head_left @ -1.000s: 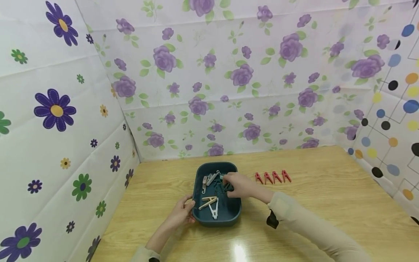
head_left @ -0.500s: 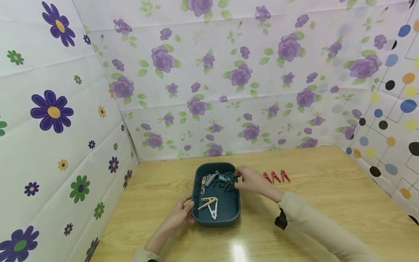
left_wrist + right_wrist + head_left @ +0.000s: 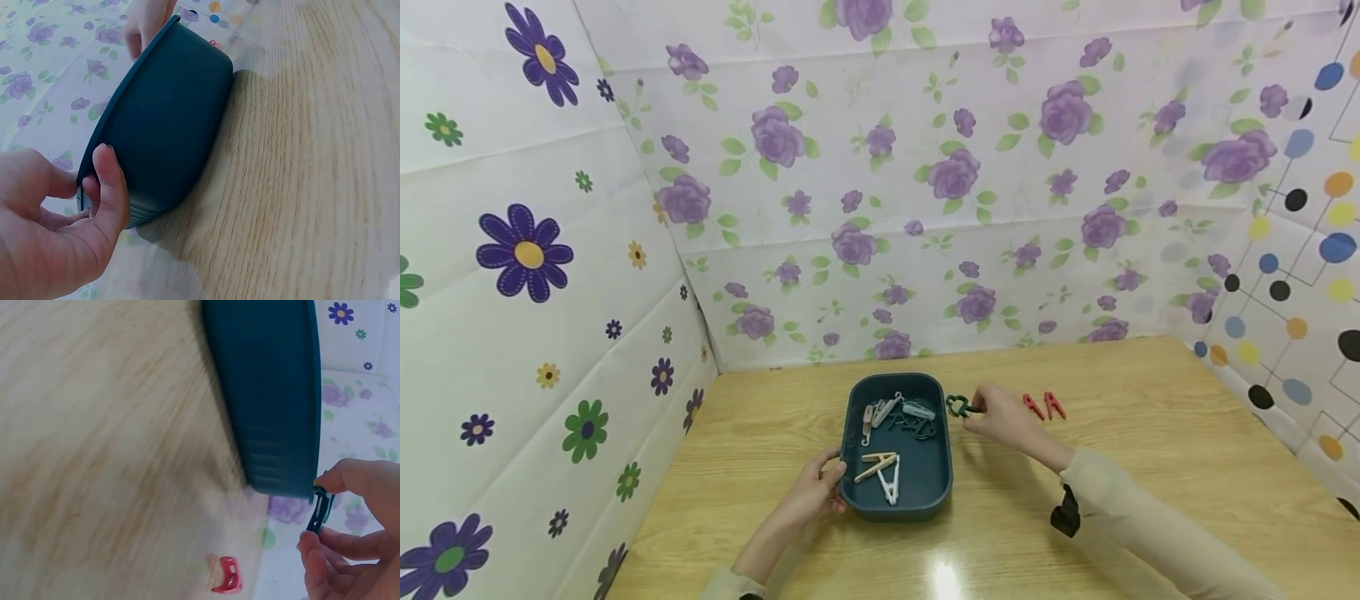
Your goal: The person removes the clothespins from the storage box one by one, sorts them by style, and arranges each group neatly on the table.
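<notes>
My left hand [image 3: 820, 483] grips the left wall of a dark teal bin [image 3: 917, 500], thumb at the rim in the left wrist view. My right hand [image 3: 1006, 422] pinches a dark green clip [image 3: 958, 406] between thumb and fingers, just outside the bin's right rim. Inside the bin lie dark green clips [image 3: 920, 427], a pale blue-grey clip [image 3: 917, 409], small hooked pegs [image 3: 883, 410] in grey and pinkish, a beige clothespin [image 3: 876, 463] and a white clothespin [image 3: 891, 483].
Two red clothespins [image 3: 1043, 406] show on the wooden table [image 3: 1150, 467] right of my right hand, which may hide others. Flower-patterned cloth [image 3: 880, 208] hangs behind and at the left; dotted cloth [image 3: 1300, 333] hangs at the right.
My right hand has moved out of the bin to the right, carrying the dark green clip over the rim. It now covers some of the red clothespins. My left hand has stayed on the bin.
</notes>
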`<state>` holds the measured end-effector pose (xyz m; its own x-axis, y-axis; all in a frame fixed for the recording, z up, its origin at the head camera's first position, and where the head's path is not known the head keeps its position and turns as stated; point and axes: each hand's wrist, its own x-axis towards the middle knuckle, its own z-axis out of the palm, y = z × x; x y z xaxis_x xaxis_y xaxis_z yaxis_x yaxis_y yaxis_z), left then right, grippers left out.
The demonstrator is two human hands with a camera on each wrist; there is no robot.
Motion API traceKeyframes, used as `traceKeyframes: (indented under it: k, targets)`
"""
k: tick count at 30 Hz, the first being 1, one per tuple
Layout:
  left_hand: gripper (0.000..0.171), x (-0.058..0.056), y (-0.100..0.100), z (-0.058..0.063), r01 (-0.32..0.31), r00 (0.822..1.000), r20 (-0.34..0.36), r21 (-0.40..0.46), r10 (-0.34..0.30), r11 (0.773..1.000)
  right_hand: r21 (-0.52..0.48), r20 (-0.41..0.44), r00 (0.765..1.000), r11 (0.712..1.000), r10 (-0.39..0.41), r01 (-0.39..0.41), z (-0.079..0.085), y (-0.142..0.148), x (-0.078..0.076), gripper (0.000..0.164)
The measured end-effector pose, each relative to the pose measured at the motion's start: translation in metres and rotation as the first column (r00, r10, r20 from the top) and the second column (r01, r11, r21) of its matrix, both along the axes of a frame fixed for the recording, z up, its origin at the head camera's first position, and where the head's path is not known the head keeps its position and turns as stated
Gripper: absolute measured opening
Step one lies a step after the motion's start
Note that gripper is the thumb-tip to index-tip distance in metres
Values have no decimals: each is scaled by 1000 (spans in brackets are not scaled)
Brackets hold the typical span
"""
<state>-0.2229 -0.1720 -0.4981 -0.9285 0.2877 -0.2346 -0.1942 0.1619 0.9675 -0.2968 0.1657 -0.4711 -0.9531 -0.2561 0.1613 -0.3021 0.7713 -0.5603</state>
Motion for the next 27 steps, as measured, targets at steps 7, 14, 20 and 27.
traceKeyframes:
  k: [7,14,20,27]
  targets:
    - [50,-1,1,-1,8,1000,3,9,-8,1000,-31,26,1000,1000,-3,4,-12,14,1,28]
    - [50,1,0,-2,0,1000,13,11,0,1000,23,79,995,998,-61,59,-23,19,12,35]
    - [49,1,-1,-2,8,1000,6,17,-8,1000,43,86,995,998,-50,47,-26,23,20,33]
    - [50,0,0,-1,13,1000,11,3,-13,1000,88,112,991,994,-67,58,-30,30,24,39]
